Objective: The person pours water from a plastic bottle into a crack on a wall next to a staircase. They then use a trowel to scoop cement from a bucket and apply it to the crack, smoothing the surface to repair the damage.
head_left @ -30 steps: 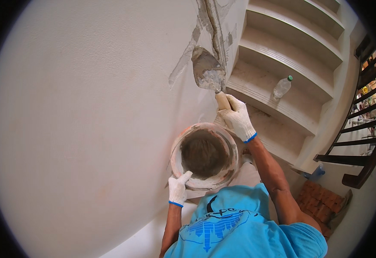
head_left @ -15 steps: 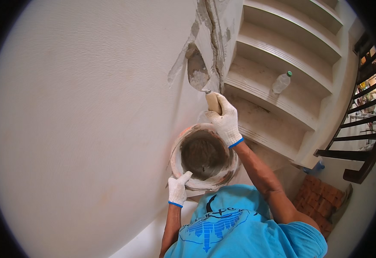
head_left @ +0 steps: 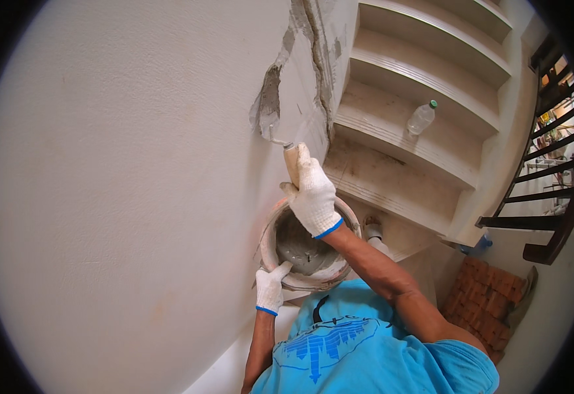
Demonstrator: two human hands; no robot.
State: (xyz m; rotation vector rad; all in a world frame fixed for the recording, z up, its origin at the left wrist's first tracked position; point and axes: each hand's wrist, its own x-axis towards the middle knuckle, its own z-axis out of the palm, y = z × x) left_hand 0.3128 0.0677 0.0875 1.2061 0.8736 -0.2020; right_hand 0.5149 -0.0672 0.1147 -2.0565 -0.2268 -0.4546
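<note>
The right hand (head_left: 313,200) has swung left and nearer the body within the last second, so it now sits over the far rim of the round bucket (head_left: 268,246); its fingers are wrapped around the wooden handle of the masonry trowel (head_left: 292,163). The trowel's blade (head_left: 270,98) has turned from showing its broad face to a narrow, steep view close to the wall (head_left: 136,171), which suggests mortar is being worked onto the patch beside the long groove (head_left: 317,56); contact itself I cannot confirm. The left hand (head_left: 270,289) stays clamped on the bucket's near-left rim, thumb over the edge, and grey mortar (head_left: 310,255) lies inside. The wall is pale and lightly textured, smeared grey around the groove. To the right, stairs (head_left: 379,113) carry a clear green-capped bottle (head_left: 421,119), with a dark railing (head_left: 522,223) beyond.
</note>
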